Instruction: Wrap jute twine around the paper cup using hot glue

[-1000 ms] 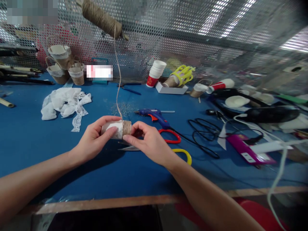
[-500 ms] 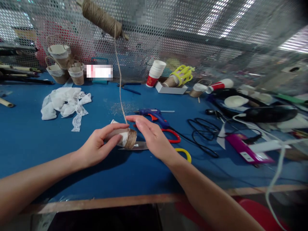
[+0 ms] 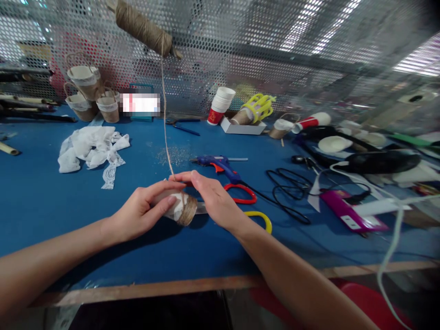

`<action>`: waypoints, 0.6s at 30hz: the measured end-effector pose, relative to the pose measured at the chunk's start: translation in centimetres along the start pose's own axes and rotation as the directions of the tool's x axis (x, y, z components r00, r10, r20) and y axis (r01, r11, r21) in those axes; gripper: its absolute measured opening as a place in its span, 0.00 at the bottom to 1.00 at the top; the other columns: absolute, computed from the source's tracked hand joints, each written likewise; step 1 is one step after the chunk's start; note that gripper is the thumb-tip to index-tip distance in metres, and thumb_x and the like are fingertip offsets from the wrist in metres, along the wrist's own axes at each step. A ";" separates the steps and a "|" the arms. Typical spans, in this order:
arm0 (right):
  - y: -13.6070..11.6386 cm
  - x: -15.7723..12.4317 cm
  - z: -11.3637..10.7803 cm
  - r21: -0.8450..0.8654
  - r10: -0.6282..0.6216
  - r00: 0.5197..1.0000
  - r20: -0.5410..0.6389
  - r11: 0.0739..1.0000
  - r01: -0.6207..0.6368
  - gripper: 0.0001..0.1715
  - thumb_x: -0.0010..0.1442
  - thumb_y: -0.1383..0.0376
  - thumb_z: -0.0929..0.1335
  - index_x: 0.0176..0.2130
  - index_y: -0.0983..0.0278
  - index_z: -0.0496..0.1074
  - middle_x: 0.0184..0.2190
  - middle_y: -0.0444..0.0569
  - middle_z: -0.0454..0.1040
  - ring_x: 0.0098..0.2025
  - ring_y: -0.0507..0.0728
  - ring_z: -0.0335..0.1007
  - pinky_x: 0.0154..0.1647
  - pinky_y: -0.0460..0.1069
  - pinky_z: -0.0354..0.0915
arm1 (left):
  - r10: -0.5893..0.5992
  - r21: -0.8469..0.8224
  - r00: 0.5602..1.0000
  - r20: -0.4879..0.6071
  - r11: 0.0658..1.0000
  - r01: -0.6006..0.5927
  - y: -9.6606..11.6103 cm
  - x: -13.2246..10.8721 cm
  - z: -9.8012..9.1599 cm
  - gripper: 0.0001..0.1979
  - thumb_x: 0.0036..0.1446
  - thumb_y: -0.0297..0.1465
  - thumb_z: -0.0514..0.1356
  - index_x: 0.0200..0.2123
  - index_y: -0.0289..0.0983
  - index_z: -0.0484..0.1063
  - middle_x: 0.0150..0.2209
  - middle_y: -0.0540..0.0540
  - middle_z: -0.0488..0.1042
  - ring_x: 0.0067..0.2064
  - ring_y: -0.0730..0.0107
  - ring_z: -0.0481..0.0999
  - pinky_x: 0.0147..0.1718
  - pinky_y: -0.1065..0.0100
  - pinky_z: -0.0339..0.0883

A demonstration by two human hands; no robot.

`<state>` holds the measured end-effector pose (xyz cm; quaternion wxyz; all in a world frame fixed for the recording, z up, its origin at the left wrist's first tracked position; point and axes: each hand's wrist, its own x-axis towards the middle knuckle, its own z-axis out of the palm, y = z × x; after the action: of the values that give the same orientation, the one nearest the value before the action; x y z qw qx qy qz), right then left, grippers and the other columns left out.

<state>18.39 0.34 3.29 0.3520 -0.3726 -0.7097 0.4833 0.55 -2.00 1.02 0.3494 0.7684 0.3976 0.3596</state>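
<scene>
A white paper cup (image 3: 178, 207) lies on its side just over the table, its end wound with brown twine (image 3: 188, 211). My left hand (image 3: 146, 205) is closed around the cup, thumb on the near side and fingers across the top. My right hand (image 3: 215, 197) reaches over the cup from the right, with its fingers at the twine strand where it meets the cup; the fingertips are partly hidden. That strand rises to a twine spool (image 3: 142, 28) hanging above. Scissors (image 3: 259, 220) lie under my right hand, the blades partly covered.
A blue glue gun (image 3: 220, 163) lies behind my hands, its black cord (image 3: 288, 192) running right to a purple power strip (image 3: 350, 211). White lace (image 3: 85, 144) is heaped at left. Finished twine cups (image 3: 82, 107), stacked paper cups (image 3: 221, 103) and pliers (image 3: 185, 128) line the back.
The cup has turned and its wound end has dropped slightly toward me. My right fingers have shifted left over the cup, and the lower part of the twine strand has moved left with them.
</scene>
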 end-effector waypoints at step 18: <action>-0.8 1.5 -7.6 -0.680 0.038 0.893 -0.448 0.634 -0.368 0.10 0.54 0.62 0.64 0.32 0.65 0.71 0.31 0.52 0.74 0.33 0.56 0.69 0.36 0.51 0.62 | -0.098 0.134 0.986 -0.138 0.984 0.116 -1.0 0.3 -0.6 0.14 0.60 0.36 0.48 0.43 0.35 0.65 0.20 0.53 0.66 0.19 0.78 0.60 0.20 0.75 0.55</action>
<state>24.08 4.64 6.43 0.2433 -0.6518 -0.7114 0.0995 -0.18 -1.18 0.57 0.2861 0.7434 0.4850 0.3609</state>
